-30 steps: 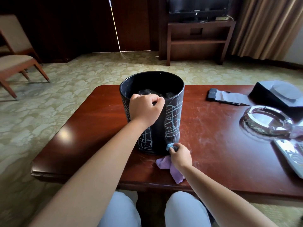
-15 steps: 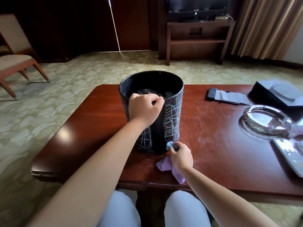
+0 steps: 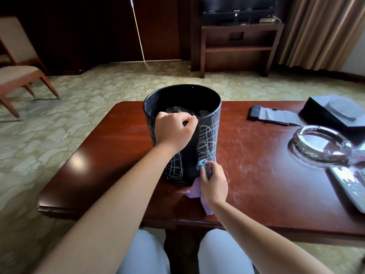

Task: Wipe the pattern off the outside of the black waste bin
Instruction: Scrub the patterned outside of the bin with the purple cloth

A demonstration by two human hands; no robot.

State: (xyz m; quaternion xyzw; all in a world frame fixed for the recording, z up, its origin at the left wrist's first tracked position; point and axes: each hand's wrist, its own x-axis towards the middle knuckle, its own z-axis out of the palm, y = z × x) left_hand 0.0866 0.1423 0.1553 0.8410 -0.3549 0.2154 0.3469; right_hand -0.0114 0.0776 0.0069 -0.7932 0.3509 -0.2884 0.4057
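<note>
The black waste bin (image 3: 207, 135) stands upright on the wooden table (image 3: 256, 175), scribbled with white and pale blue lines on its outside. A dark strip down its near side carries no lines. My left hand (image 3: 173, 131) grips the bin's near rim, fingers curled over the edge. My right hand (image 3: 213, 182) pinches a purple cloth (image 3: 194, 191) against the bin's lower wall near the base; the cloth's bunched tip is stained blue and its tail trails on the table.
To the right on the table lie a glass ashtray (image 3: 320, 143), a remote control (image 3: 351, 184), a black box (image 3: 335, 111) and a dark notepad with a pen (image 3: 272, 115). A chair (image 3: 17, 72) stands far left and a TV stand (image 3: 237, 46) behind.
My right hand with the cloth stays at the bin's base, shifting only slightly. My left hand keeps its grip on the rim.
</note>
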